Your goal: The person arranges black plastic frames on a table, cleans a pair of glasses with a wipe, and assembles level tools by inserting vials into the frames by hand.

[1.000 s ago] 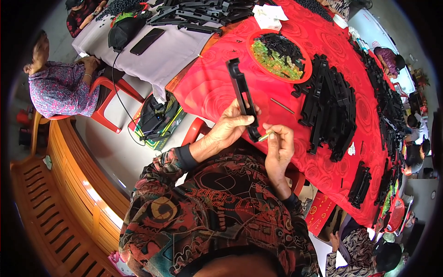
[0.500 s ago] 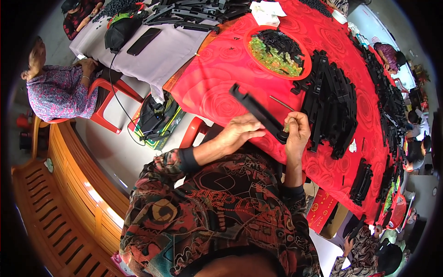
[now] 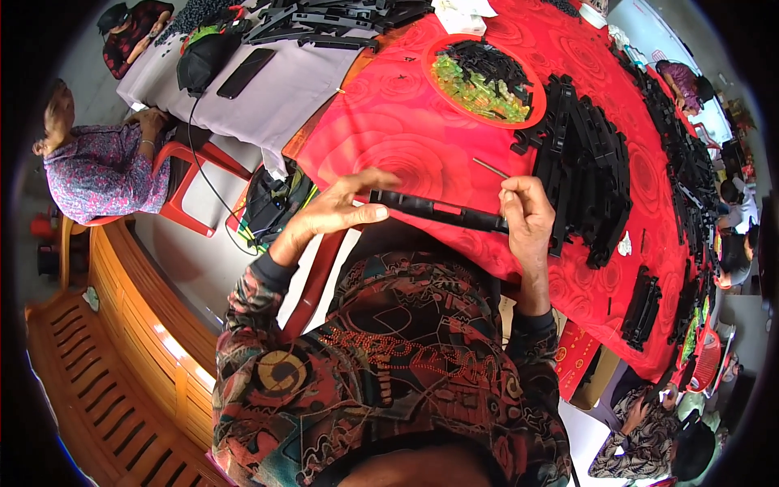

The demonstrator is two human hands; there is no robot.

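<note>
A long, slotted black plastic bar [image 3: 442, 210] is held nearly level over the near edge of the red-covered table. My right hand [image 3: 527, 215] is closed in a pinch on its right end, which the fingers partly hide. At the bar's left end is my left hand [image 3: 337, 209], open, thumb and fingers apart on either side of that end; its fingertips are slightly blurred. A thin metal rod [image 3: 490, 168] shows just beyond my right fingertips, and I cannot tell if they touch it. To the right lies a pile of similar black bars [image 3: 586, 174].
An orange-rimmed basin [image 3: 539, 114] holds black pieces and yellow-green pieces. White tissues [image 3: 464, 16] lie behind it. A phone [image 3: 245, 73] and black cap [image 3: 207, 61] rest on the grey cloth. A seated person [image 3: 101, 174] is at left, beside a wooden bench [image 3: 122, 325].
The bar has swung from steeply slanted to nearly level. My left hand has moved left to its far end and spread its fingers. My right hand has risen slightly in view.
</note>
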